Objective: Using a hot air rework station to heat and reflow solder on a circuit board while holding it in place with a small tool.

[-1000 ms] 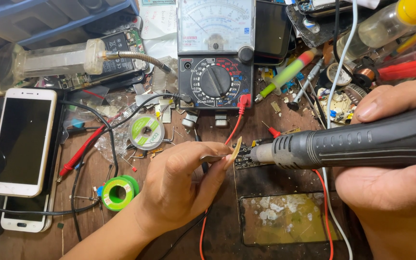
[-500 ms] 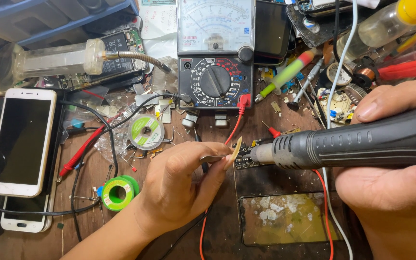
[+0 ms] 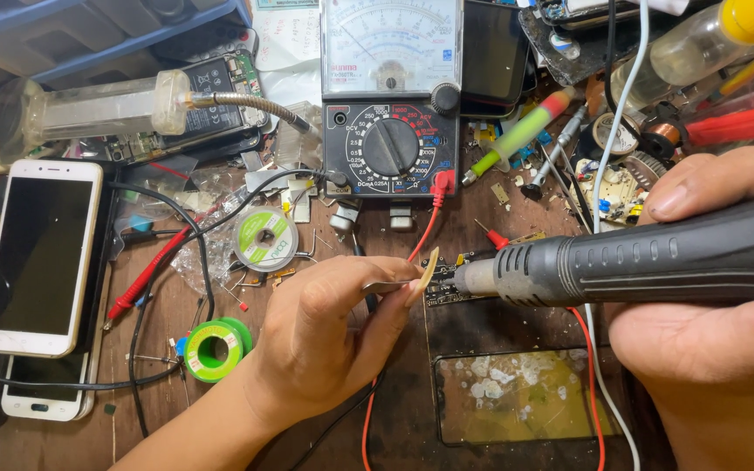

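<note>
The board [image 3: 447, 283], a small dark circuit piece, is lying on the bench [image 3: 325, 231] near the middle, and the hot-air gun [image 3: 639, 262] is pointing its metal nozzle at the board's right edge from 3 o'clock. The right hand [image 3: 709, 340] is wrapping around the gun's black ribbed handle, thumb on top. The left hand [image 3: 325, 336], coming in from 7 o'clock, is pinching tweezers [image 3: 394, 283] whose tips are touching the board's left edge; a pale pick-shaped sliver is showing at the fingertips.

The step in hand appears to be heating a part while the tweezers are waiting to lift it. The next move is likely calling for a steady nozzle and a light, straight pull.

At 12 o'clock a multimeter [image 3: 390, 96] is standing; at 10 o'clock a solder spool [image 3: 265, 238]; at 8 o'clock a green tape roll [image 3: 213, 349]; at 9 o'clock a white phone [image 3: 41, 253]; at 5 o'clock a cracked glass panel [image 3: 517, 397].
</note>
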